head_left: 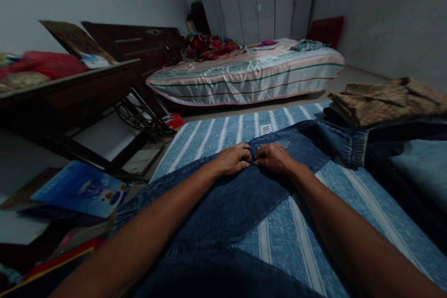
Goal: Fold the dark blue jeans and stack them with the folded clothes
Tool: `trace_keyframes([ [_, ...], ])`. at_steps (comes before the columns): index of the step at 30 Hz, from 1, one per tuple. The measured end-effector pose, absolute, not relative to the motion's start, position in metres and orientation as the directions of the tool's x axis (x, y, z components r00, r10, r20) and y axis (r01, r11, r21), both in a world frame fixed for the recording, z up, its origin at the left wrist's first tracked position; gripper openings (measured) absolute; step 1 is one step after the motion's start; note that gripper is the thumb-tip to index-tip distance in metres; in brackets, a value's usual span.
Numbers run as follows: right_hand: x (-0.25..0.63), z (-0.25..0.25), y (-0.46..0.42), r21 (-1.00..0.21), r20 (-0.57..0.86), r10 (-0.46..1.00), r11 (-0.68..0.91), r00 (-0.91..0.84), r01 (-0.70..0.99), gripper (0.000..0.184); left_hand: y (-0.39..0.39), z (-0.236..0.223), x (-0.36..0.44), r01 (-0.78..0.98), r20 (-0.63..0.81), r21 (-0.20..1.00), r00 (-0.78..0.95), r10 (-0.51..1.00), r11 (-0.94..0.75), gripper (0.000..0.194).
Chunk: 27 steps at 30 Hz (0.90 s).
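A pair of dark blue jeans [226, 200] lies spread along a blue and white striped mat [314, 223] in front of me. My left hand [233, 159] and my right hand [274, 157] sit side by side on the far part of the jeans, knuckles up. Both have their fingers curled and pinch the denim fabric between them, almost touching each other. The jeans' hem end [349, 146] reaches toward the right, under a pile of clothes.
A stack of folded clothes [384, 100] lies at the right. A mattress with striped bedding [251, 72] lies on the floor ahead. A dark wooden table [70, 98] stands at the left, with a blue packet [84, 190] on the floor below it.
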State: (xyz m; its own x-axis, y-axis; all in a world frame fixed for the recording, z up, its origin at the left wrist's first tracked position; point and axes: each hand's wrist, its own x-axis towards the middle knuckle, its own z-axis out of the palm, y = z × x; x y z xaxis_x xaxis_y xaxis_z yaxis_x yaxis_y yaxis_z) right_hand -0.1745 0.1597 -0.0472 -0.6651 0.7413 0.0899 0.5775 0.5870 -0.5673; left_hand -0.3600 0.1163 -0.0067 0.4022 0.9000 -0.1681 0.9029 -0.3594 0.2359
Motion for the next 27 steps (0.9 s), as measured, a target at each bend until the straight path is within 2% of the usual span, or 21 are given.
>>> trace_keyframes([
  [5,-0.174,-0.044,0.158,-0.607,0.078,0.749,0.56,-0.658,0.565,0.013,0.117,-0.008,-0.36,0.894,-0.109,0.226,0.417,0.902,-0.386,0.033],
  [8,-0.176,-0.043,0.157,-0.595,0.073,0.763,0.55,-0.642,0.586,0.023,0.119,-0.008,-0.359,0.9,-0.102,0.228,0.401,0.91,-0.371,0.042],
  [14,-0.179,-0.044,0.157,-0.575,0.049,0.783,0.53,-0.62,0.624,0.012,0.122,-0.012,-0.361,0.894,-0.134,0.236,0.418,0.898,-0.381,0.048],
  [18,-0.178,-0.046,0.157,-0.567,0.077,0.756,0.569,-0.65,0.596,0.013,0.118,-0.016,-0.365,0.882,-0.13,0.28,0.425,0.896,-0.378,0.056],
  [21,-0.178,-0.047,0.156,-0.568,0.11,0.74,0.595,-0.663,0.569,0.025,0.114,-0.015,-0.366,0.882,-0.132,0.328,0.396,0.909,-0.337,0.059],
  [23,-0.178,-0.047,0.156,-0.555,0.113,0.729,0.61,-0.675,0.566,0.032,0.112,-0.014,-0.366,0.885,-0.14,0.366,0.359,0.923,-0.288,0.066],
  [27,-0.178,-0.045,0.158,-0.528,0.072,0.704,0.628,-0.706,0.572,0.035,0.112,-0.013,-0.366,0.864,-0.139,0.436,0.34,0.93,-0.251,0.081],
])
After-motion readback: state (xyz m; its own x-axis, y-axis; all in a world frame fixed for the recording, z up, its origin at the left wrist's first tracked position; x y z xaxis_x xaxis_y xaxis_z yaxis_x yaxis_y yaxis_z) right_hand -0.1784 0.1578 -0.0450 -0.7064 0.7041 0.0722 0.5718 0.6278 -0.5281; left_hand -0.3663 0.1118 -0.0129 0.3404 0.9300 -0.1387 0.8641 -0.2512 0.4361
